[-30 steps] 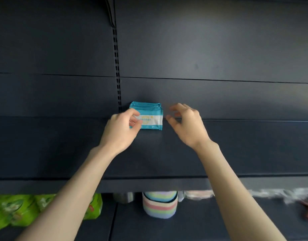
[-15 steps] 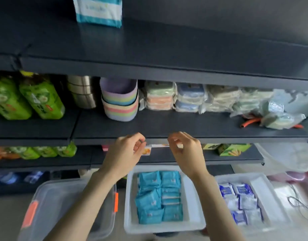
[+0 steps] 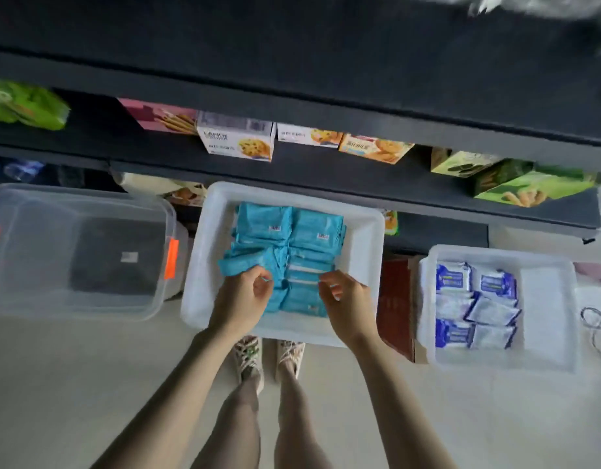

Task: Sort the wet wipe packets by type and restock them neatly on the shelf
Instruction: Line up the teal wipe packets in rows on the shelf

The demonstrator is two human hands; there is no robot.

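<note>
Pale floor below dark shelves (image 3: pixel 292 164); both hands (image 3: pixel 245 296) loosely curled, empty, over teal packets (image 3: pixel 302 238); best gathered squarely as one stack.

It looks like a small shop aisle: dark metal shelving (image 3: pixel 326 170) carries boxed biscuits (image 3: pixel 236 140) and green snack packs (image 3: pixel 21 104) facing outward, while white bins (image 3: pixel 367 238) of blue wet wipe packets (image 3: pixel 285 238) sit on the pale floor (image 3: pixel 72 384) below.

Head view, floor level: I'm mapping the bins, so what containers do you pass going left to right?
Clear plastic tub with orange latches → white tray of teal wipe packets → white tray of blue-and-white wipe packets.
</note>
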